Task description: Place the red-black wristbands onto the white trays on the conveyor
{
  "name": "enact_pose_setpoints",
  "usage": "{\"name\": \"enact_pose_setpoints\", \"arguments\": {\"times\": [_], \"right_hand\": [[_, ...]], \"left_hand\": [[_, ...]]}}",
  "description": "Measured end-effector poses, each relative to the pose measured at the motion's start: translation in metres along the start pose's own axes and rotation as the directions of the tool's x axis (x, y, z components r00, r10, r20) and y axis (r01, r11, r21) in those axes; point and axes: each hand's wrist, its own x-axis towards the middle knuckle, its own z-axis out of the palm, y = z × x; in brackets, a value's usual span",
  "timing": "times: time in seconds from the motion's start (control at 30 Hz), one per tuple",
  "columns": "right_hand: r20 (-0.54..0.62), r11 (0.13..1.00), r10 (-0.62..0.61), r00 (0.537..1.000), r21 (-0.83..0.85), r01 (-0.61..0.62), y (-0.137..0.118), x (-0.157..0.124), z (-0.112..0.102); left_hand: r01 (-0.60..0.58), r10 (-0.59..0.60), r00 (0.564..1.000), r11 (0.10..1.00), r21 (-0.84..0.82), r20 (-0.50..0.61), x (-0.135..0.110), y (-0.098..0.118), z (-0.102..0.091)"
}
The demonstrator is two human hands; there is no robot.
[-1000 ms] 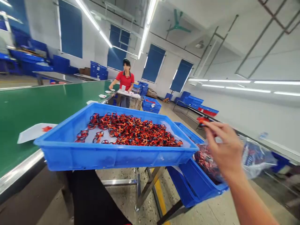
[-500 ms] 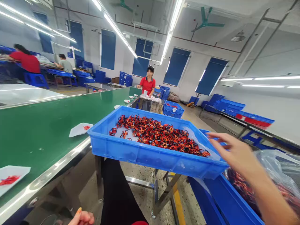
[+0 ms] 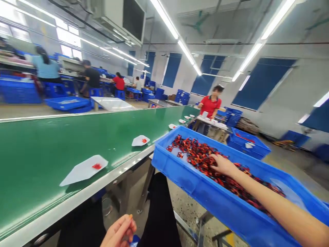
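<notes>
My right hand (image 3: 223, 164) reaches into a blue plastic tray (image 3: 195, 180), with its fingers resting on a heap of tangled red, black and orange loops (image 3: 200, 154). The loops look like small moulded or woven bands, but the exact item is too small to tell. My left hand (image 3: 118, 231) is low at the bottom edge, fingers curled together, with a small orange bit at one fingertip. A small blue object (image 3: 135, 241) shows just below it. Whether that hand holds anything is unclear.
A green conveyor belt (image 3: 64, 147) with a steel edge runs along the left, carrying white plates (image 3: 84, 170) with red bits. A co-worker in a red shirt (image 3: 210, 106) stands at a table beyond the tray. A blue crate (image 3: 246, 144) sits nearby.
My right hand has moved from the air at the right down into the tray, onto the heap. My view has swung left, and my left hand has risen higher at the bottom edge.
</notes>
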Motion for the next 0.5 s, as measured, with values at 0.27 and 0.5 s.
{"name": "enact_pose_setpoints", "arguments": {"times": [0.27, 0.5], "right_hand": [[-0.082, 0.972, -0.042, 0.996, 0.226, 0.059, 0.03, 0.021, -0.035], [-0.115, 0.676, -0.07, 0.991, 0.725, 0.132, -0.111, -0.051, -0.108]], "left_hand": [[-0.01, 0.014, 0.994, 0.999, -0.031, 0.104, -0.005, 0.003, 0.01], [-0.004, 0.066, 0.965, 0.971, -0.241, 0.254, -0.028, 0.055, 0.04]]}}
